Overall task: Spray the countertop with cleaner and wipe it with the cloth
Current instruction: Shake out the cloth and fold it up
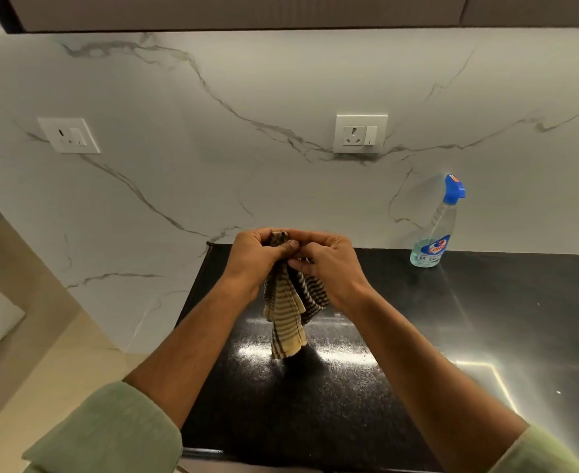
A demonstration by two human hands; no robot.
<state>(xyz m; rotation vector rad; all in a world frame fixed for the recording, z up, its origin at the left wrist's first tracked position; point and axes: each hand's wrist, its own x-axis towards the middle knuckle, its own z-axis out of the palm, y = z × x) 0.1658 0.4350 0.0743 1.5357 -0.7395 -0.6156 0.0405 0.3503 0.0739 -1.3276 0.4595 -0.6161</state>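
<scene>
Desk (366, 387) mostly open: bare black surface front, centre, right. Only obstacle on it: spray bottle (433, 230) upright at the back right, against the marble backsplash (213, 148). Striped cloth (286, 312) hangs mid-desk, lower end touching or nearly so.

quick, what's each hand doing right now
Left hand: gripping the top of the cloth.
Right hand: pinching the same cloth.

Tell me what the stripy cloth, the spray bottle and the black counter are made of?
The stripy cloth looks like soft woven fabric, probably cotton: it droops in folds from both hands. The spray bottle seems clear plastic with a blue plastic trigger top; you can see liquid through it. The black counter looks like polished stone, perhaps granite: speckled and shiny with light reflections.
</scene>
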